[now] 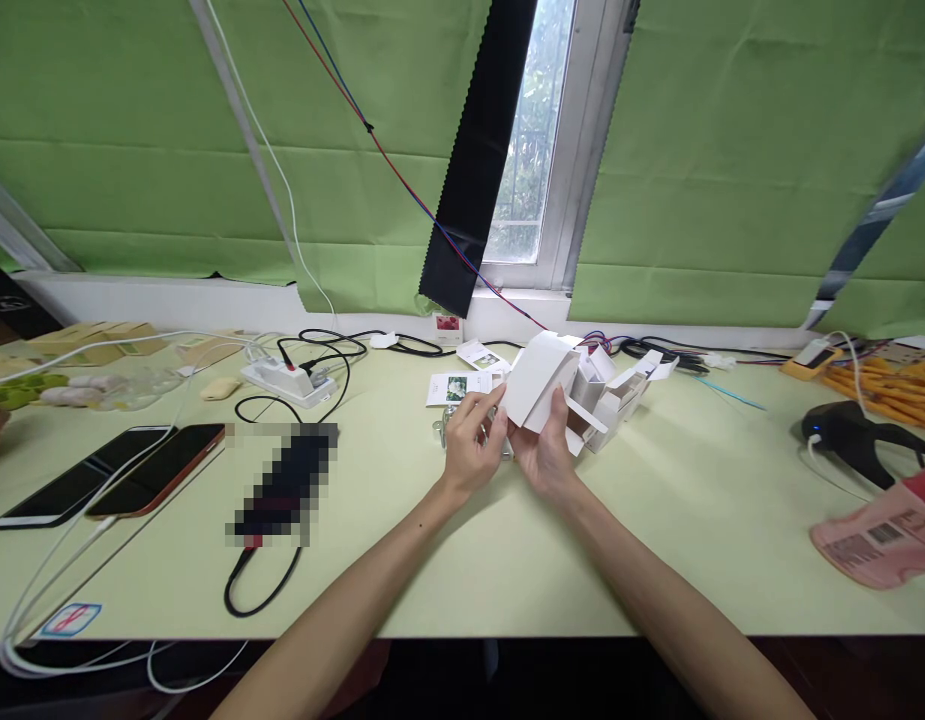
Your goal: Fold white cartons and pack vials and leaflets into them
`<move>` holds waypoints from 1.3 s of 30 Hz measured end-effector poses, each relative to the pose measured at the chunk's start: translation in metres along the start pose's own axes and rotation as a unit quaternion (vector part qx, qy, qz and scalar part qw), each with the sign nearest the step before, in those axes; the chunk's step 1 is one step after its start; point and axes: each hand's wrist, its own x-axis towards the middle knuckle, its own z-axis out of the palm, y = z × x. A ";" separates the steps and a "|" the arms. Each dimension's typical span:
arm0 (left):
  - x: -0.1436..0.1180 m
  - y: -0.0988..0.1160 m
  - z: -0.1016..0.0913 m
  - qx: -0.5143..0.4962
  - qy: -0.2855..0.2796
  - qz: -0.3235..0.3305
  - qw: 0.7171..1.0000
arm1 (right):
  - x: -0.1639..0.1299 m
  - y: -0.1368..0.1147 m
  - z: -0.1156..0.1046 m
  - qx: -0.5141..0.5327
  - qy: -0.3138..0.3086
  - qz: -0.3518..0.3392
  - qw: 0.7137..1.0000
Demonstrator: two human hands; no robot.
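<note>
Between my two hands is a small white cardboard box (pixel 535 385), tilted up off the table, its printed side, if any, turned away. My right hand (pixel 546 455) grips it from below and the right, thumb along its near face. My left hand (pixel 473 445) has bent fingers, with the fingertips and thumb at the box's left edge. Just beyond and right of it stand open white boxes (pixel 619 395) with raised flaps. Cards with flower pictures (pixel 454 388) lie behind my left hand. Small clear glass-like items (pixel 441 428) show partly beside its fingers.
Phones (pixel 158 470) and looping cables lie on the table (pixel 387 540) at the left. A white power strip (pixel 289 380) sits farther back. At the right are a black device (pixel 844 440), a pink package (pixel 878 535) and orange sticks (pixel 882 390). Green blinds hang behind.
</note>
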 end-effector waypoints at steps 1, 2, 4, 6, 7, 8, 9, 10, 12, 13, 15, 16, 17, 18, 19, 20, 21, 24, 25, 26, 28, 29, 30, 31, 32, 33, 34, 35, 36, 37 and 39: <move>0.000 0.000 0.000 0.001 0.000 -0.004 1.000 | 0.000 0.000 0.000 -0.004 0.001 0.000 1.000; 0.000 0.001 0.000 0.002 -0.001 -0.008 1.000 | 0.000 0.000 0.000 -0.008 0.001 0.000 1.000; 0.000 0.001 0.001 0.005 -0.002 -0.013 1.000 | 0.000 0.001 -0.001 -0.016 0.002 0.002 1.000; 0.000 0.001 0.001 0.007 -0.001 -0.014 1.000 | 0.001 0.001 -0.001 -0.019 0.002 0.004 1.000; 0.000 0.001 0.001 0.008 0.000 -0.013 1.000 | 0.001 0.001 -0.002 -0.019 0.001 0.005 1.000; 0.000 0.002 0.002 0.008 0.000 -0.013 1.000 | 0.001 0.002 -0.002 -0.020 0.000 0.005 1.000; 0.000 0.002 0.002 0.009 0.000 -0.013 1.000 | 0.001 0.002 -0.003 -0.020 -0.002 0.004 1.000; 0.000 0.002 0.002 0.011 0.001 -0.013 1.000 | 0.001 0.002 -0.003 -0.019 -0.003 0.003 1.000; 0.000 0.002 0.002 0.014 0.001 -0.013 1.000 | 0.002 0.002 -0.003 -0.017 -0.006 0.003 1.000; 0.000 0.002 0.002 0.016 0.001 -0.013 1.000 | 0.002 0.002 -0.003 -0.017 -0.005 0.003 1.000; 0.000 0.002 0.002 0.019 0.000 -0.014 1.000 | 0.002 0.002 -0.002 -0.019 -0.004 0.004 1.000; 0.000 0.003 0.002 0.021 -0.001 -0.015 1.000 | 0.001 0.002 -0.002 -0.021 -0.001 0.004 1.000; 0.000 0.003 0.002 0.022 -0.002 -0.017 1.000 | 0.001 0.001 -0.002 -0.024 0.002 0.003 1.000; 0.000 0.003 0.002 0.024 -0.003 -0.019 1.000 | 0.001 0.001 -0.002 -0.026 0.006 0.002 1.000; 0.000 0.003 0.002 0.024 -0.004 -0.022 0.999 | 0.000 0.001 -0.001 -0.029 0.011 0.001 1.000; -0.001 0.003 0.002 0.024 -0.006 -0.024 0.999 | 0.000 0.001 -0.001 -0.031 0.014 0.000 0.999; -0.001 0.003 0.002 0.023 -0.008 -0.027 0.999 | 0.000 0.001 -0.001 -0.032 0.017 -0.001 0.999; -0.001 0.003 0.003 0.017 -0.015 -0.032 0.999 | 0.000 0.001 -0.001 -0.033 0.021 -0.004 0.999; -0.001 0.003 0.003 0.015 -0.016 -0.034 0.999 | 0.000 0.001 -0.002 -0.035 0.022 -0.006 0.999; -0.001 0.003 0.003 0.013 -0.017 -0.034 0.999 | 0.000 0.001 -0.002 -0.037 0.023 -0.008 0.999; 0.000 0.003 0.002 0.008 -0.019 -0.034 0.999 | 0.001 0.001 -0.002 -0.041 0.025 -0.008 0.999; 0.000 0.003 0.002 0.005 -0.021 -0.033 0.999 | 0.001 0.001 -0.002 -0.044 0.024 -0.007 0.999; 0.000 0.003 0.002 0.001 -0.023 -0.031 0.999 | 0.001 0.001 -0.003 -0.046 0.024 -0.005 0.999; 0.000 0.003 0.001 -0.002 -0.026 -0.030 0.999 | 0.000 0.001 -0.003 -0.049 0.023 -0.004 0.999; 0.000 0.003 0.001 -0.005 -0.031 -0.029 0.999 | 0.000 0.001 -0.003 -0.052 0.024 -0.003 0.998; 0.000 0.003 0.001 -0.007 -0.036 -0.029 0.999 | 0.000 0.001 -0.003 -0.056 0.025 -0.004 0.998; 0.000 0.003 0.000 -0.008 -0.040 -0.029 0.999 | 0.000 0.001 -0.003 -0.060 0.026 -0.007 0.998; 0.000 0.002 0.000 -0.009 -0.044 -0.029 0.999 | 0.000 0.001 -0.003 -0.064 0.026 -0.010 0.998; -0.001 0.002 0.000 -0.008 -0.047 -0.028 0.998 | 0.000 0.001 -0.003 -0.067 0.026 -0.013 0.997; -0.001 0.001 0.000 -0.007 -0.049 -0.026 0.998 | 0.000 0.001 -0.003 -0.069 0.024 -0.014 0.997; -0.001 0.000 0.000 -0.006 -0.051 -0.020 0.998 | 0.000 0.001 -0.003 -0.072 0.018 -0.014 0.997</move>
